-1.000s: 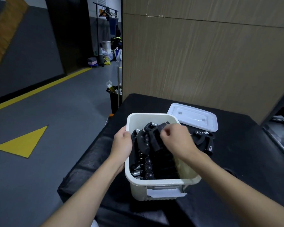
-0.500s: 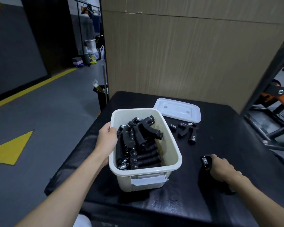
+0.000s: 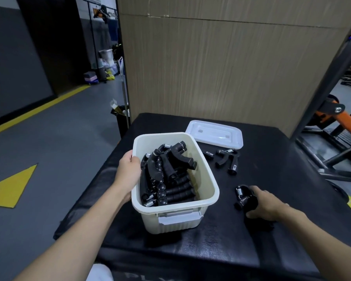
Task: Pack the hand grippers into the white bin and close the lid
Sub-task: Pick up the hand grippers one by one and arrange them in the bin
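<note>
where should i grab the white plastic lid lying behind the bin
Probably the right short edge of the white plastic lid, coming from the right. It lies flat, so only its raised rim offers a lip; the white plastic bin crowds its left corner and loose black hand grippers lie along its near edge.

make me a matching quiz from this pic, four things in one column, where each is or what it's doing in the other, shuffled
1 lid
2 left hand
3 right hand
4 white bin

a grips a loose hand gripper
b full of hand grippers
c flat on the table, behind the bin
d holds the bin's left rim

Pairs: 1-c, 2-d, 3-a, 4-b
</note>
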The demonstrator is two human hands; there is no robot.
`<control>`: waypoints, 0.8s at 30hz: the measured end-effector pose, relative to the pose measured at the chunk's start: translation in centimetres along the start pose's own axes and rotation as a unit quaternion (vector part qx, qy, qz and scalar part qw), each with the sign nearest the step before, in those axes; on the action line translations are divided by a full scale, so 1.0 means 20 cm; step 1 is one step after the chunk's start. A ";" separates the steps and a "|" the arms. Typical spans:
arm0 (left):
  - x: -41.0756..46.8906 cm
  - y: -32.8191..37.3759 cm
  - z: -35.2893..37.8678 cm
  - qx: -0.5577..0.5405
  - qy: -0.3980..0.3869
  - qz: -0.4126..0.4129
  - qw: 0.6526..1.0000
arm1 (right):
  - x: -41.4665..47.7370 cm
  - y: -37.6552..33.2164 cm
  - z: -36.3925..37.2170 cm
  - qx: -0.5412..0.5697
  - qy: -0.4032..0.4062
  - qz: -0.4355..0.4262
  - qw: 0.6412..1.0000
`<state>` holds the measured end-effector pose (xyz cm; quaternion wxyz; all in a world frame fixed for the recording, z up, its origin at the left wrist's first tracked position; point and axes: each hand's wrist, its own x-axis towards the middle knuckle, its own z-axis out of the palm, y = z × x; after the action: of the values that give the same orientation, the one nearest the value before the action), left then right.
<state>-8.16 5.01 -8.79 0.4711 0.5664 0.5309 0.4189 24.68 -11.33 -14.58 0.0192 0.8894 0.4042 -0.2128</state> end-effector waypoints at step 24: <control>0.04 -0.06 -0.01 -0.011 -0.003 0.006 1.000 | -0.47 -1.10 -0.48 0.525 0.031 -0.212 0.824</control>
<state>-8.47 5.80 -9.99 0.4767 0.5654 0.5213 0.4258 6.62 -1.22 0.91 -0.5086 0.6636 0.4102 -0.3642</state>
